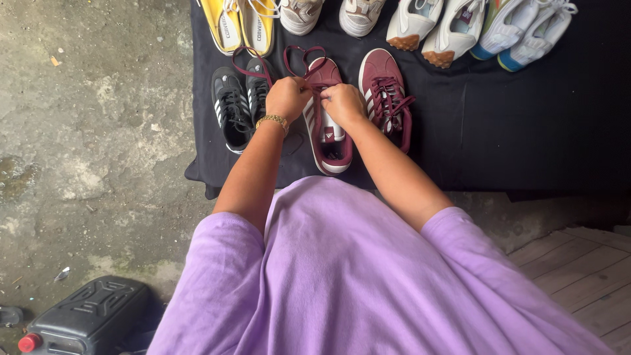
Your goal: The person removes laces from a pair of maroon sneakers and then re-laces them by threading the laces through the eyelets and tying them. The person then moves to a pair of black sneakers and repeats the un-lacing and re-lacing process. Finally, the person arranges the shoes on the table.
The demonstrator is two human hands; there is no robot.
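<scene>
- Lower left corner of the frame: a dark plastic jerrycan (pixel 89 315) with a red cap, on bare concrete floor (pixel 92 118).
- Left of centre: a black cloth (pixel 526 131) spread over the ground, carrying all the shoes.
- Upper left of the cloth: a yellow canvas pair (pixel 240 23), toes toward me.
- Just below those: a black pair with white stripes (pixel 236 102), already laced, lying just beside my left wrist.
- Centre: my left hand (pixel 286 98), gold bracelet at the wrist, fingers closed in a pinch on a maroon lace (pixel 303 58) that loops up past the toe.
- Centre, under both hands: the maroon sneaker (pixel 328 141), white stripes and white sole. Its lower eyelets look bare and the tongue lies exposed (so I judge the lacing barely begun, most of it left to do).
- Just right of centre: my right hand (pixel 343 104), fingers curled and pinching the lace at the shoe's upper eyelets.
- Right of that: the second maroon sneaker (pixel 386 98), laces threaded, apparently finished.
- Top centre to upper right: a grey pair (pixel 332 13), a white pair with tan soles (pixel 434 29), a white pair with coloured soles (pixel 526 29).
- Lower right corner: wooden planks (pixel 585 269).
</scene>
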